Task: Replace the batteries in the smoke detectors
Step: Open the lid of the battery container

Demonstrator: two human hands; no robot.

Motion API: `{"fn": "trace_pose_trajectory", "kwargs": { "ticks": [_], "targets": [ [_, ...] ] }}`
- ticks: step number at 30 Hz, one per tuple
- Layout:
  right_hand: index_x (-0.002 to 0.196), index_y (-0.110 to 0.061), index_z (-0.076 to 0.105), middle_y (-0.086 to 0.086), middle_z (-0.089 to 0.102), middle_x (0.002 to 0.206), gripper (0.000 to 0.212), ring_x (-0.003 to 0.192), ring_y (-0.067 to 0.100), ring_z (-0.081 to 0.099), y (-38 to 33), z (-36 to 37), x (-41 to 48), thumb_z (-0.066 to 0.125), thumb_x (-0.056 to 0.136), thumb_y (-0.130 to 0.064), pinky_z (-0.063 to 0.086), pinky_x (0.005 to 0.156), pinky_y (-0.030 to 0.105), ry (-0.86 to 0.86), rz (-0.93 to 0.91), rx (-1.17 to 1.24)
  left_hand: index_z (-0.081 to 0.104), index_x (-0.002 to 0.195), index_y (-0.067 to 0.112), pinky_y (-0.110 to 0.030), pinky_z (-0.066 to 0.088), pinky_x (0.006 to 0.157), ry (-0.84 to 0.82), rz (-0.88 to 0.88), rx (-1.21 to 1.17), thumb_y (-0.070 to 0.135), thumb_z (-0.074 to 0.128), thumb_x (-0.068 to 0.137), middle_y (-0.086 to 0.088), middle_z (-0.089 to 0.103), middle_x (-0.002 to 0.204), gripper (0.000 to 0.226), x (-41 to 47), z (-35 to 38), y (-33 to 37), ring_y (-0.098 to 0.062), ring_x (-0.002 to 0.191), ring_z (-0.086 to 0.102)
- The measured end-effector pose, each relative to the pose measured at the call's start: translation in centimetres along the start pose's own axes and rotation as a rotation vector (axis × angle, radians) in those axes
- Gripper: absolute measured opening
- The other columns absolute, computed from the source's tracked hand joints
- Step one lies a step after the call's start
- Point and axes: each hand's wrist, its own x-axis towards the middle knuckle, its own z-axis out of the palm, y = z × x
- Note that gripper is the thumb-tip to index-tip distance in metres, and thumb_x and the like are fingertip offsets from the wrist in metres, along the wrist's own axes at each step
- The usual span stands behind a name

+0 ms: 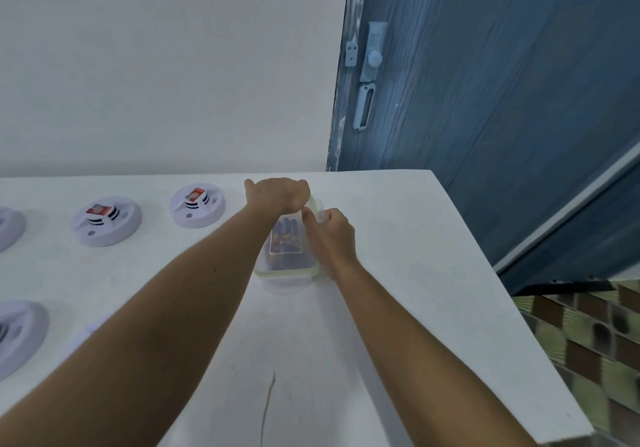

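A clear plastic box (287,266) with a pale green lid rim stands on the white table (398,273), with dark batteries (285,239) showing through the lid. My left hand (278,194) grips the box's far end from above. My right hand (330,235) holds its right side, with the fingers pinching the side clip. Two white round smoke detectors (197,206) (106,221) lie back side up to the left, each with a red battery in its compartment. Parts of two more detectors (10,227) (19,336) show at the left edge.
The table's right edge (512,308) drops off to a patterned tiled floor (588,342). A blue door (502,100) with a pale latch and handle stands behind on the right. A white wall runs along the table's far edge. A thin crack (268,401) marks the near tabletop.
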Motion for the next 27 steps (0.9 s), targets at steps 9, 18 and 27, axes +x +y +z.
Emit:
{"fn": "trace_pose_trajectory", "kwargs": {
  "ticks": [9,18,27],
  "targets": [
    [0.114,-0.007,0.062,0.007,0.067,0.110,0.044,0.095,0.023,0.061,-0.1,0.0,-0.2,0.056,0.098,-0.048,0.050,0.082,0.033,0.021,0.001,-0.012,0.050,0.111,0.008,-0.047,0.026,0.095,0.195,0.060,-0.206,0.037,0.032,0.090,-0.014,0.054,0.124,0.040,-0.9,0.2,-0.5,-0.030,0.114,0.042],
    [0.093,-0.013,0.054,0.002,0.059,0.096,0.038,0.090,0.024,0.056,-0.4,-0.4,-0.6,0.057,0.095,-0.050,0.041,0.075,0.031,0.012,0.025,-0.022,0.040,0.144,0.016,-0.041,0.030,0.110,0.219,0.174,-0.638,0.024,0.054,0.090,-0.012,0.041,0.145,0.057,-4.6,1.6,-5.3,-0.031,0.136,0.033],
    [0.065,-0.014,0.043,0.001,0.050,0.071,0.039,0.074,0.026,0.048,-1.6,-1.6,-2.1,0.045,0.096,-0.037,0.038,0.066,0.032,-0.056,0.083,0.004,0.046,0.138,0.008,-0.030,0.040,0.086,0.158,-0.126,-0.803,0.040,0.055,0.092,-0.007,0.062,0.121,0.057,-8.9,2.5,-7.7,-0.025,0.117,0.053]
  ]
}}
